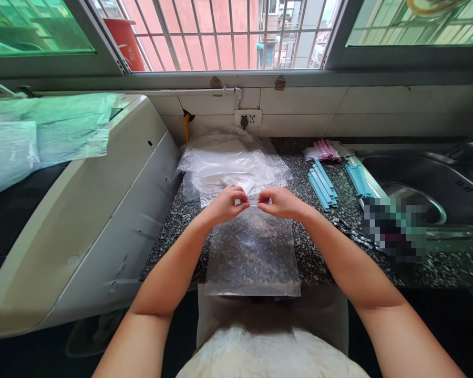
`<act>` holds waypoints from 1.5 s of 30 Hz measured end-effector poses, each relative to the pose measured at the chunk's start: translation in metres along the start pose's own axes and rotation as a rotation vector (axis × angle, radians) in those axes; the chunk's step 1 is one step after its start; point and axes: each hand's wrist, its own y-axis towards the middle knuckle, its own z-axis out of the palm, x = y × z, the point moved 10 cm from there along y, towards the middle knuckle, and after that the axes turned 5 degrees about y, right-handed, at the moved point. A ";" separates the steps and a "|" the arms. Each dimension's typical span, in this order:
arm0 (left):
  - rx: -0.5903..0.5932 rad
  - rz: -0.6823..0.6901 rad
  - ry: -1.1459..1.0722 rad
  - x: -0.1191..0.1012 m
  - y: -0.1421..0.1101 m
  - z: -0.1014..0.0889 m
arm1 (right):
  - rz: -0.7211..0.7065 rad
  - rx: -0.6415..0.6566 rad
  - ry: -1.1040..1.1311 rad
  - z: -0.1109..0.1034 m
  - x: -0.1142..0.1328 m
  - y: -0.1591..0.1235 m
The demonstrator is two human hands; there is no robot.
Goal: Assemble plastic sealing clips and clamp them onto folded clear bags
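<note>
A clear plastic bag (254, 252) lies flat on the speckled counter, its near end reaching past the front edge. My left hand (229, 203) pinches the bag's far edge between thumb and fingers. Close beside it, my right hand (278, 202) pinches the same edge, with a small gap between the two hands. Just beyond them is a loose pile of clear plastic bags (228, 155). Whether the fingertips also hold something small, I cannot make out.
Light-blue strips (323, 185) lie right of my hands, with more blue strips (358, 179) by the sink (418, 194). Pink strips (327, 150) sit behind them. A white appliance (114, 210) stands at left. A wall socket (248, 118) is at the back. Something pixelated (394, 228) lies at right.
</note>
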 end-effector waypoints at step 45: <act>-0.019 -0.037 0.047 0.006 0.000 -0.011 | 0.107 -0.005 0.055 -0.019 -0.017 -0.004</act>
